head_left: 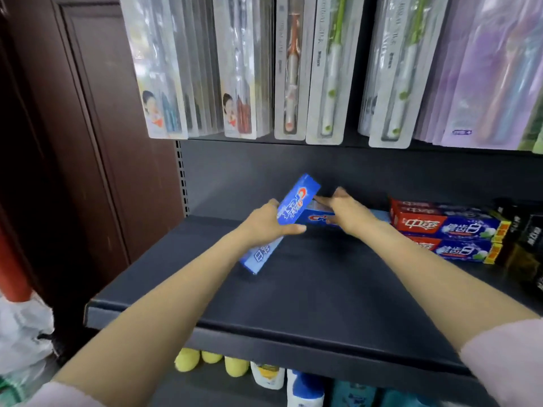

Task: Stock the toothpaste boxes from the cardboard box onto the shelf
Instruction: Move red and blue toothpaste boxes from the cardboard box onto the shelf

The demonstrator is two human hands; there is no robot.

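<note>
Up front in the head view, the left hand is gripping a blue toothpaste box, tilting it over the dark shelf. The right hand is lying with fingers loosely spread on a second blue box, which is sitting flat beside the red-and-blue boxes.

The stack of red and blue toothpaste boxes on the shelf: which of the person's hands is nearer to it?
Right. The right hand rests on a flat blue box just left of the stack; the left hand is farther left, holding a tilted blue box.
</note>
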